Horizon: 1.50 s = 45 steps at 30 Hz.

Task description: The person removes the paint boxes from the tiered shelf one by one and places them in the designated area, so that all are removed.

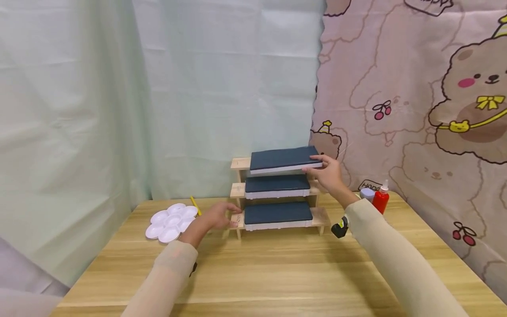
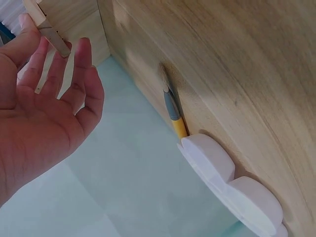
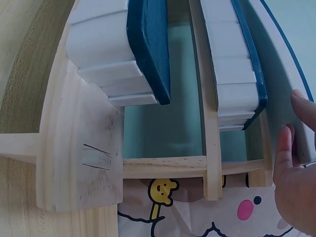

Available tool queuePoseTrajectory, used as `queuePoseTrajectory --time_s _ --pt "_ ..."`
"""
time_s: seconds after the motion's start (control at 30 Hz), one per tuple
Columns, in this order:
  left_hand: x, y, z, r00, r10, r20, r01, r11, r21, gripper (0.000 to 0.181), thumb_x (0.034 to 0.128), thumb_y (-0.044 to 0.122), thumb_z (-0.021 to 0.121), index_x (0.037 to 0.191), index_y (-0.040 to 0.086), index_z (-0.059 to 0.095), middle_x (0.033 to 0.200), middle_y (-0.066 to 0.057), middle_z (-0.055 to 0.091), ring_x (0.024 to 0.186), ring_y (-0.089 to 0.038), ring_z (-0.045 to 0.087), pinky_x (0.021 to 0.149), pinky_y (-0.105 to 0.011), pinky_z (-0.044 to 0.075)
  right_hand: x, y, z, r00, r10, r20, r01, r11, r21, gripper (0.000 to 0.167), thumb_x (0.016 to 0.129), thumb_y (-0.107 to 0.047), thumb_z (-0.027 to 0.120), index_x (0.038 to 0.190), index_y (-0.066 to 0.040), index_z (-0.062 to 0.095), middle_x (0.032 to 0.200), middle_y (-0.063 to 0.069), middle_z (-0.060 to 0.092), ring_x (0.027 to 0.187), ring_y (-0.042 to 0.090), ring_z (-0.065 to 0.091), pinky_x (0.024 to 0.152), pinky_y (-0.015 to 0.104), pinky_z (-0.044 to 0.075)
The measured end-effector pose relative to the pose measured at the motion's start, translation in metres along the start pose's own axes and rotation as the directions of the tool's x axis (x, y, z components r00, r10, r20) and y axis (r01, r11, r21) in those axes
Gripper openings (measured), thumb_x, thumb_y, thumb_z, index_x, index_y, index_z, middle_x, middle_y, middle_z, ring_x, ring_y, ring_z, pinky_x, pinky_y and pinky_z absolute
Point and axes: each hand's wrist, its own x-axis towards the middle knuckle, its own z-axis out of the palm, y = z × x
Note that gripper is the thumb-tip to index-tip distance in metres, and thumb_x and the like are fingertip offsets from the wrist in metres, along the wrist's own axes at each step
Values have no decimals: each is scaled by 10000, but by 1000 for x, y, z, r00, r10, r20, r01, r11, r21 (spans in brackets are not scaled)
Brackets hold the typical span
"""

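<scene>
A three-tier wooden stand (image 1: 237, 190) carries flat white boxes with dark blue lids. My right hand (image 1: 328, 174) grips the right end of the top box (image 1: 283, 158), thumb and fingers on opposite faces. That box sits tilted, its right end raised. Below it, the middle box (image 1: 277, 182) and lowest box (image 1: 277, 213) lie on their own tiers. At the lowest tier's left end, my left hand (image 1: 215, 215) pinches the wood between thumb and fingers; the left wrist view shows this wooden end (image 2: 54, 39) close up.
Left of the stand lies a white flower-shaped palette (image 1: 173, 222), with a yellow-handled paintbrush (image 2: 173, 106) beside it. A red bottle (image 1: 380, 201) with a white nozzle and a pale blue-topped jar (image 1: 367, 193) stand at the right. Curtains hang behind the wooden table (image 1: 253, 273).
</scene>
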Motion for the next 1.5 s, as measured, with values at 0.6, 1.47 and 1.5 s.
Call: queuePoseTrajectory --time_s 0.6,1.47,1.5 --pt "2 -3 3 1000 -27 4 27 1000 -8 418 829 125 806 1229 92 689 1289 -127 635 1250 -367 526 1056 -511 401 -5 -3 -9 998 -58 11 58 998 36 512 790 -188 851 1249 -54 669 725 69 662 478 128 484 439 239 395" --pt "-2 1 2 999 -33 18 33 999 -3 424 855 139 783 1262 99 669 1329 -126 608 1291 -371 494 1073 -510 384 -26 4 -31 1000 -16 13 15 992 125 526 790 -159 846 1262 -34 652 758 -2 707 660 124 696 410 239 303" --pt "-2 1 2 999 -35 18 35 999 -6 423 856 137 783 1262 100 670 1331 -125 608 1291 -367 494 1074 -508 383 -27 3 -32 1000 -17 10 16 993 119 525 792 -162 846 1264 -37 653 717 -28 678 599 88 650 407 243 301"
